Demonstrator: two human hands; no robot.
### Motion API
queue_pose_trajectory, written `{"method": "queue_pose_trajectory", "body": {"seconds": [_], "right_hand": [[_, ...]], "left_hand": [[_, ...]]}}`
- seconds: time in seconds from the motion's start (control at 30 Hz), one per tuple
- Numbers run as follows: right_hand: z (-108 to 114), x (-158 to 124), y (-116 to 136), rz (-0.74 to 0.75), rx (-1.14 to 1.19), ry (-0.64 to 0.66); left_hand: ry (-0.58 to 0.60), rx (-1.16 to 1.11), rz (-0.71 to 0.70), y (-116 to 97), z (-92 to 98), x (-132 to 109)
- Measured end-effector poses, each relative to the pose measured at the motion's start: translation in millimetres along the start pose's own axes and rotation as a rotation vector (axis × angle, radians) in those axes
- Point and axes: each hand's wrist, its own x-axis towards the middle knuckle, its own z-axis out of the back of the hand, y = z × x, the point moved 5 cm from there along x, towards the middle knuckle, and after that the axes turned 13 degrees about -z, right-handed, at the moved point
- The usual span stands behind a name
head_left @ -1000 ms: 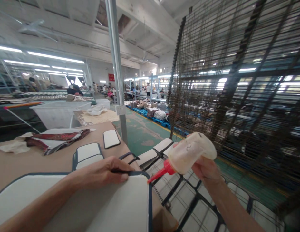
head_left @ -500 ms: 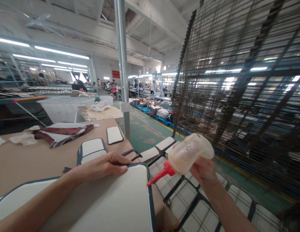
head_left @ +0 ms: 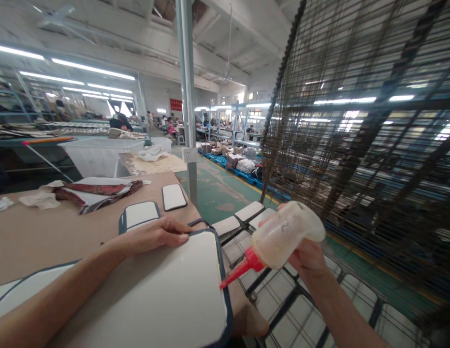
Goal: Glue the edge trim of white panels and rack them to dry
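A large white panel with a dark blue edge (head_left: 174,295) lies on the brown table (head_left: 36,237) in front of me. My left hand (head_left: 155,234) rests flat on its far edge, fingers together and stretched out. My right hand (head_left: 306,256) grips a translucent squeeze bottle (head_left: 286,234) with a red nozzle. The nozzle tip points down-left and sits right by the panel's right edge.
Smaller white blue-edged panels (head_left: 139,215) and folded red patterned cloth (head_left: 97,191) lie further back on the table. A wire rack (head_left: 283,299) with white pieces lies low on the right. A tall wire frame (head_left: 362,135) stands right, a grey post (head_left: 188,101) ahead.
My view has shifted, so the panel now sits higher and more in view. The bottle's nozzle tip has moved down along the panel's right edge. My left hand stays on the far edge.
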Motion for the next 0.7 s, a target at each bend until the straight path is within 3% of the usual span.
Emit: {"method": "queue_pose_trajectory", "body": {"seconds": [0.27, 0.7], "right_hand": [[-13.6, -2.6, 2.6, -0.025, -0.034, 0.038], [-0.9, -2.6, -6.1, -0.028, -0.011, 0.038]], "left_hand": [[-0.033, -0.104, 0.033, 11.2, 8.9, -0.2], [-0.181, -0.183, 0.058, 17.8, 23.8, -8.0]]}}
